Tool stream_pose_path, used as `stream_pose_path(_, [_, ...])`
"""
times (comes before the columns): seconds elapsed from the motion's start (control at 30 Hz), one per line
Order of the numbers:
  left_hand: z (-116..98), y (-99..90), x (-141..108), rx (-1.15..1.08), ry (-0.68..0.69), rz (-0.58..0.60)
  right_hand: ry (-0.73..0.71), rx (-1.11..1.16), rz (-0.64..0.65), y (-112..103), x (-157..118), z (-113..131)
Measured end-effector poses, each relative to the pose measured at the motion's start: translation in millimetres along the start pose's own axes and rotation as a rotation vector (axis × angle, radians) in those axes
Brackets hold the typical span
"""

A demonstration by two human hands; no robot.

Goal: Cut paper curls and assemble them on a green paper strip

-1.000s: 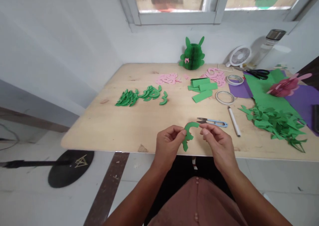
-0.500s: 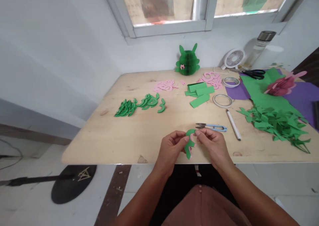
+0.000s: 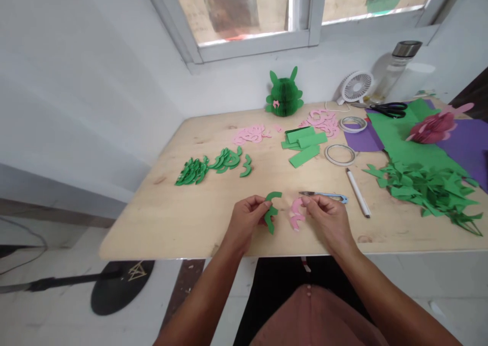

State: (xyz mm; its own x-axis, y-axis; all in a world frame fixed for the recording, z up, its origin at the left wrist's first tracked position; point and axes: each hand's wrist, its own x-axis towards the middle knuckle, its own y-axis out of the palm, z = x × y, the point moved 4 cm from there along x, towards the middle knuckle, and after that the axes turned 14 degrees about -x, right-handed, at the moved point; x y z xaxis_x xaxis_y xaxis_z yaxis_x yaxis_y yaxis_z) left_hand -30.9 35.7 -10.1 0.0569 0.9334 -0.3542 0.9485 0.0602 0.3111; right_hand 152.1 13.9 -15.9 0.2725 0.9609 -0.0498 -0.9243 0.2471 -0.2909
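My left hand (image 3: 247, 219) pinches a green scalloped paper cutout (image 3: 271, 219) between thumb and fingers, just above the table's front part. A hand's width to the right, my right hand (image 3: 328, 216) is closed on a pink scalloped paper cutout (image 3: 296, 215) of similar curved shape. The two cutouts are apart. Blue-handled thread snips (image 3: 331, 197) lie right behind my right hand, partly covered by it. Farther left rest a pile of green scalloped cutouts (image 3: 194, 170), a second green pile (image 3: 225, 160) and a single green cutout (image 3: 246, 166).
Pink paper scraps (image 3: 251, 133), folded green strips (image 3: 305, 155), tape rolls (image 3: 340, 154) and a white pen (image 3: 358, 192) lie on the wooden table (image 3: 152, 229). A green honeycomb paper figure (image 3: 285, 97), small fan (image 3: 356, 87) and bottle (image 3: 396, 71) stand behind. Green scraps (image 3: 427, 188) heap at right.
The green and pink cutouts, together between both hands before, are now separated. My left hand moved left with the green one; my right hand keeps the pink one.
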Motion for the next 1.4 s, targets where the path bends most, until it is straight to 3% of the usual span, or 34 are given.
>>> stream_pose_path(0.13, [-10.5, -13.9, 15.6, 0.269, 0.113, 0.005, 0.014, -0.009, -0.003, -0.5, 1.0, 3.8])
stream_pose_path(0.27, [-26.9, -33.7, 31.3, 0.509, 0.27, -0.097, 0.01, -0.014, 0.004, 0.9, 3.8, 8.6])
stream_pose_path(0.37, [-39.3, -46.3, 23.4, 0.667, 0.511, -0.27, 0.013, -0.046, 0.012, 2.0, 6.7, 10.0])
stream_pose_path(0.43, [-38.2, -44.4, 7.9, 0.78, 0.639, -0.309, 0.014, -0.061, 0.012, 2.9, 8.3, 11.3])
stream_pose_path(0.5, [-26.5, -34.5, -7.0, 0.748, 0.608, -0.191, 0.014, -0.049, 0.016, 4.8, 9.1, 14.0])
stream_pose_path(0.57, [-11.4, -20.0, -18.6, 0.608, 0.492, -0.032, 0.022, -0.017, 0.029, 7.8, 9.0, 18.0])
stream_pose_path(0.63, [0.5, -6.7, -25.0, 0.438, 0.362, 0.045, 0.032, 0.019, 0.043, 11.6, 8.4, 22.6])
stream_pose_path(0.87, [15.6, 18.6, -17.4, 0.029, 0.081, 0.123, -0.004, 0.029, 0.072, 22.7, 13.6, 30.2])
stream_pose_path(1.0, [17.0, 17.2, -7.8, 0.115, 0.085, 0.101, -0.098, -0.102, 0.093, 21.5, 24.9, 25.2])
stream_pose_path(1.23, [4.9, 4.4, -18.4, 0.806, 0.449, 0.088, -0.314, -0.538, -0.047, -15.2, 44.3, 13.8])
stream_pose_path(1.4, [-4.1, -11.7, -23.4, 1.159, 0.832, 0.068, -0.532, -1.115, -0.047, -25.9, 82.3, 30.9])
